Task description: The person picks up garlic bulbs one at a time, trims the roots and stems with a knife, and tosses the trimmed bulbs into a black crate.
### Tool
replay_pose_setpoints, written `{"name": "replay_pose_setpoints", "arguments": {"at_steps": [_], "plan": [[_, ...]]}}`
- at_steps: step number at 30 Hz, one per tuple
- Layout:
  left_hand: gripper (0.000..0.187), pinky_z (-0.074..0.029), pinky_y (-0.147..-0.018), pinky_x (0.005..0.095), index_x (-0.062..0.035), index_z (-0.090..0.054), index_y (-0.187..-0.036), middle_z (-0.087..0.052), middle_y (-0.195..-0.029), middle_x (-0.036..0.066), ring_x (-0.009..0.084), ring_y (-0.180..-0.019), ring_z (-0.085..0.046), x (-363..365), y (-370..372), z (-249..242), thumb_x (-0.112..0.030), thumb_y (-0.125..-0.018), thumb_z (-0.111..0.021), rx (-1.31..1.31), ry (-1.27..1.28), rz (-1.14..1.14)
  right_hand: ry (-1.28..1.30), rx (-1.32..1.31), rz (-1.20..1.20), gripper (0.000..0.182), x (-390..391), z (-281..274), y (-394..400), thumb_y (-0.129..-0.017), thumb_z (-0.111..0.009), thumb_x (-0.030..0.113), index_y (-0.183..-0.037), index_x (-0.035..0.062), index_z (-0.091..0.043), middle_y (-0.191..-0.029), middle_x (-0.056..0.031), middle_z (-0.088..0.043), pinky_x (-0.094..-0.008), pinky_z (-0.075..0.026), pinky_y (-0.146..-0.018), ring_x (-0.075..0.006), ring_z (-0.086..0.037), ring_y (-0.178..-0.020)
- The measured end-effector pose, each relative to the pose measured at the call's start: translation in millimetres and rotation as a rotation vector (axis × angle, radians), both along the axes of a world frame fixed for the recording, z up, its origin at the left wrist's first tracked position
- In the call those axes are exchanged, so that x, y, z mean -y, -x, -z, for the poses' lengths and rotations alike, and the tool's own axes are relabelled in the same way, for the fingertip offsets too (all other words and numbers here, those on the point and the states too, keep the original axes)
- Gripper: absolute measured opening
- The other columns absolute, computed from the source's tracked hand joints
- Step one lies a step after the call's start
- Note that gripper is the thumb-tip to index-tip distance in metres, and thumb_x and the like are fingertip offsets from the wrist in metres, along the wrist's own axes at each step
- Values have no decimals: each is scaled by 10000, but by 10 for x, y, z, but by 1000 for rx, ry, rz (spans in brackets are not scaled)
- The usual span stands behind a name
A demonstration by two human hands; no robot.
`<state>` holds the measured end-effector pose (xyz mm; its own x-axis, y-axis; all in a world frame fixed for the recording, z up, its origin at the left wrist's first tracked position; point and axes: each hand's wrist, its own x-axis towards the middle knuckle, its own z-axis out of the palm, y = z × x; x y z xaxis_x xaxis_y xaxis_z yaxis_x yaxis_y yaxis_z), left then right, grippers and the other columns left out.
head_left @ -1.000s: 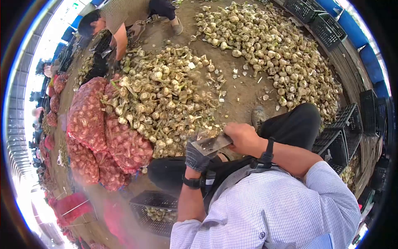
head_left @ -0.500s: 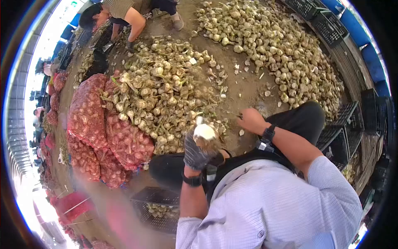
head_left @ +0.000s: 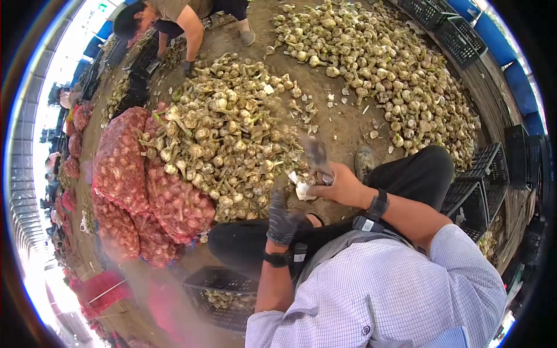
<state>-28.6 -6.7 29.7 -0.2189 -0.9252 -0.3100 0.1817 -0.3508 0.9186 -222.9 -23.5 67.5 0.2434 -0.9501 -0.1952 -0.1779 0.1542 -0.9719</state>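
My left hand [head_left: 281, 216], in a dark glove, points up beside the garlic pile [head_left: 226, 127]; its fingers are smeared by motion, so its grip is unclear. A whitish garlic bulb [head_left: 303, 190] is between my hands, against the thumb of my bare right hand [head_left: 342, 187]. That hand is closed around a dark, blurred tool [head_left: 318, 155], whose exact shape I cannot make out.
Red mesh sacks of garlic [head_left: 120, 159] lie left of the pile. A larger garlic heap [head_left: 383, 64] spreads at upper right. Black crates [head_left: 473, 188] stand at right, another crate [head_left: 223, 296] lower left. A co-worker [head_left: 188, 26] bends at the top.
My right hand has moved left to the bulb, and the dark tool now shows above it. My left hand has shifted slightly, its fingers now pointing up. The bulb sits lower and further right.
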Motion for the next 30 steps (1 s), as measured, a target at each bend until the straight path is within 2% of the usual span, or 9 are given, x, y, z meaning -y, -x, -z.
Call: {"name": "replay_pose_setpoints", "arguments": {"at_steps": [2,4,7,13,17,20,22,25,30], "plan": [[572,-488,-878,353,-44,-492,-1272,-603,-1111,90,222,-1060,-581,30,-58,-83,-252,-800,-738,-409,-403,-135,388,-220,-101,383,-2,177,-7,-717,-779,162,-1026,53,-580,-991,-69,-616,-359,-496,-760,-235,-607,-916],[435,-486,-823,338,-56,-567,-1180,-622,-1082,103,262,-995,-600,118,-294,549,-269,-821,-691,508,199,437,637,-336,-182,368,-21,224,-52,-681,-774,145,-974,58,-571,-994,-91,-598,-377,-499,-748,-293,-600,-924],[397,-496,-784,345,-60,-607,-1132,-639,-1073,101,278,-935,-617,-5,-278,467,-241,-795,-712,370,402,349,765,-368,-240,254,-61,74,-140,-695,-734,111,-869,49,-560,-1001,-105,-585,-394,-502,-724,-327,-599,-934],[289,-520,-750,339,-51,-662,-1059,-688,-969,82,213,-890,-653,32,-343,696,-144,-791,-714,277,228,340,302,-391,-203,308,-53,206,117,-706,-712,168,-943,17,-589,-968,-160,-586,-449,-485,-751,-372,-585,-915],[279,-532,-752,342,-50,-662,-1024,-690,-953,86,234,-874,-666,-37,-324,384,-147,-770,-721,-87,-155,247,348,-414,-164,249,-48,380,233,-714,-701,106,-896,2,-567,-888,-183,-566,-443,-464,-707,-402,-561,-828],[329,-540,-745,320,18,-643,-1050,-676,-984,108,211,-881,-664,-56,-273,165,-206,-813,-695,34,198,317,320,-385,-211,272,-50,362,232,-698,-706,101,-917,3,-578,-885,-185,-565,-440,-466,-717,-402,-561,-842],[373,-542,-750,326,48,-627,-1077,-667,-1002,124,210,-898,-660,-25,-275,139,-210,-816,-692,-567,-510,220,347,-355,-249,285,-49,251,175,-687,-711,97,-925,3,-587,-882,-181,-567,-436,-467,-729,-395,-566,-855],[450,-548,-726,373,58,-590,-1132,-654,-989,150,240,-864,-650,-41,-374,269,-216,-786,-679,-424,-342,249,459,-279,-289,297,-58,223,101,-702,-688,195,-902,-15,-622,-854,-212,-613,-464,-482,-684,-399,-602,-793],[385,-531,-676,353,42,-586,-1043,-637,-875,152,246,-756,-617,-65,-491,-6,-214,-763,-649,-615,-198,324,118,-960,-402,201,63,1051,423,-721,-632,186,-695,-9,-677,-714,-243,-626,-480,-503,-644,-412,-614,-678]]}}
